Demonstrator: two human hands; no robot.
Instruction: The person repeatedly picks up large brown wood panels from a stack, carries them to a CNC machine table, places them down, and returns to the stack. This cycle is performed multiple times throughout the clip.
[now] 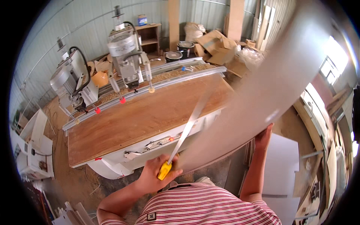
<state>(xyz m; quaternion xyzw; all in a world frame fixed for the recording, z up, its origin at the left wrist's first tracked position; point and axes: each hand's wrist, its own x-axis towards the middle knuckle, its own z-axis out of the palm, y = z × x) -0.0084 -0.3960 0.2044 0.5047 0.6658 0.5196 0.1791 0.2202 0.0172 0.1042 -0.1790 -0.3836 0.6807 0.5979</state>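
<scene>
Grey router heads: two, at ten (73,80) and eleven o'clock (127,56)
Large pale boards: one (270,86), two o'clock
Yellow-handled tape measures: one (165,169), six o'clock

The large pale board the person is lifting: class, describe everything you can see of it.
The large pale flat board looks smooth, light grey-white and thin, blurred as if moving. It is tilted, running from lower centre toward the upper right. The right hand holds its lower edge; the left hand, also gripping a yellow-handled tool, meets its near corner.
</scene>
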